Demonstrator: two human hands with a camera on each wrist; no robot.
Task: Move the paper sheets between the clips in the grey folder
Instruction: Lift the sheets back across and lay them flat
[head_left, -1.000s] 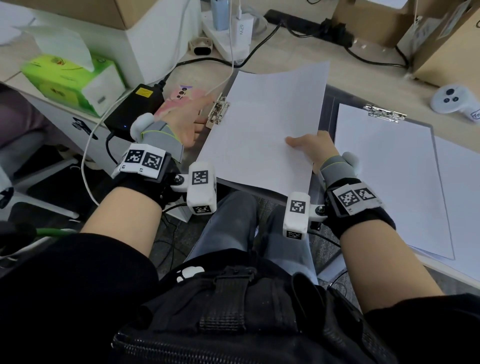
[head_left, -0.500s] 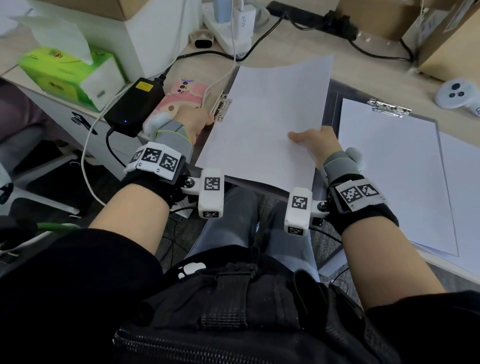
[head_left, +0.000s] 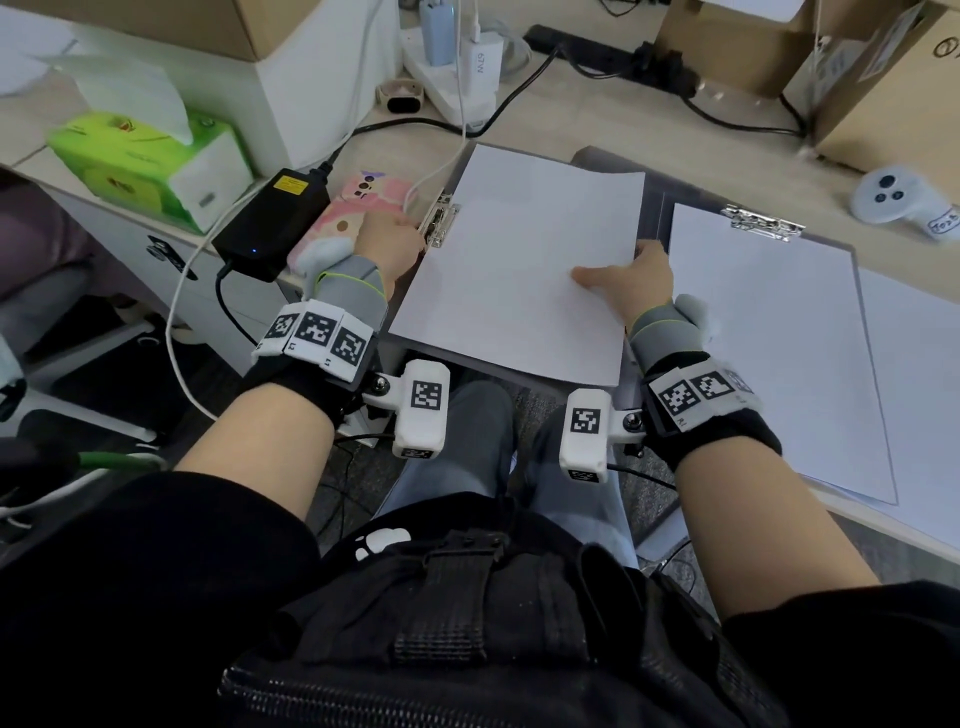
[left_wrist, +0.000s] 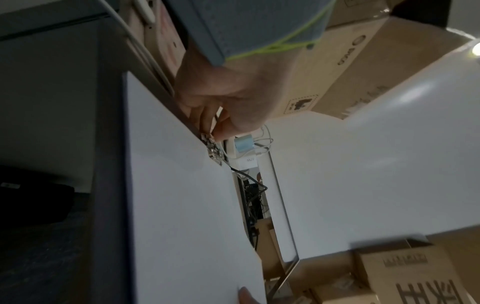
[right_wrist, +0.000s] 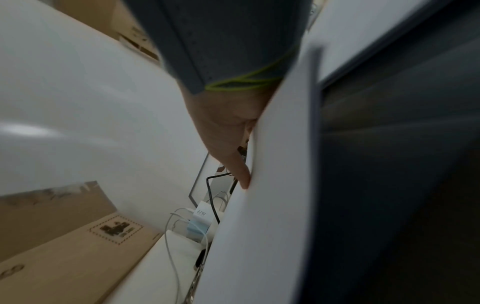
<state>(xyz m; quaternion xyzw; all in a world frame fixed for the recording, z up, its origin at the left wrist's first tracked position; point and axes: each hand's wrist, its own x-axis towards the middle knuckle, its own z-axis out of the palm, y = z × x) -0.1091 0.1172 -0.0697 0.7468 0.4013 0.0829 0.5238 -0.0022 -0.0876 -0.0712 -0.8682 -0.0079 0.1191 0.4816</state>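
Observation:
The grey folder (head_left: 653, 208) lies open on the desk. Its left half has a metal side clip (head_left: 439, 224), and my left hand (head_left: 390, 244) pinches that clip's lever (left_wrist: 213, 151). My right hand (head_left: 635, 280) holds a white paper sheet (head_left: 519, 270) by its right edge, thumb on top and fingers underneath (right_wrist: 241, 174). The sheet's left edge (left_wrist: 182, 205) reaches the side clip. On the right half, a top clip (head_left: 761, 223) holds a stack of white sheets (head_left: 769, 353).
A pink phone (head_left: 366, 205), a black power adapter (head_left: 272, 223) and a green tissue box (head_left: 150, 161) sit left of the folder. Chargers and cables (head_left: 467, 62) lie behind it. Cardboard boxes (head_left: 878, 78) and a white controller (head_left: 901, 202) are at the back right.
My right hand has slid the sheet left and down onto the folder's left half. My left hand has drawn back from reaching over the clip and now pinches it.

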